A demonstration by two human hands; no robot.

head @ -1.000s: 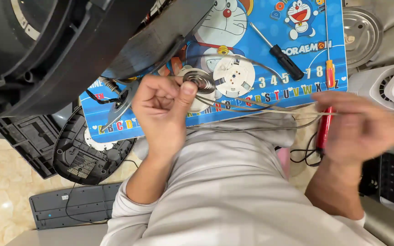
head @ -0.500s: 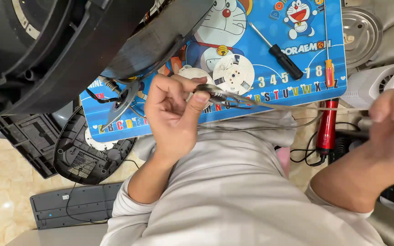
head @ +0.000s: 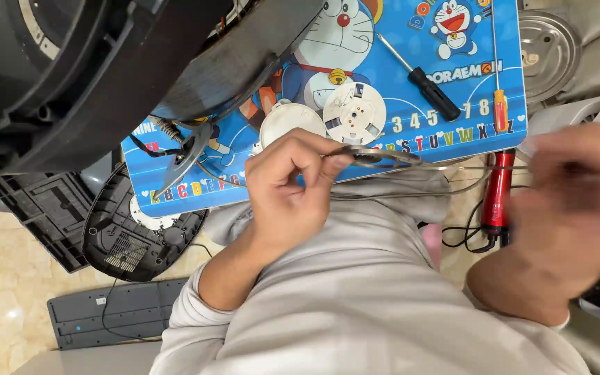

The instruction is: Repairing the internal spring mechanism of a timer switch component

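Pinching wire bundle in left hand grip, right hand blurred, grip unclear

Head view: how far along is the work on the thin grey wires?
Done: two round white plastic discs and a black-handled screwdriver lie loose on the blue cartoon mat. In hand: the left hand pinches the thin grey wires; the right hand is blurred. Left, probably: the big black housing lies open.

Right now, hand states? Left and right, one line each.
Left hand: closed, pinching a thin metal strip between thumb and fingers.
Right hand: motion-blurred; grip cannot be told.
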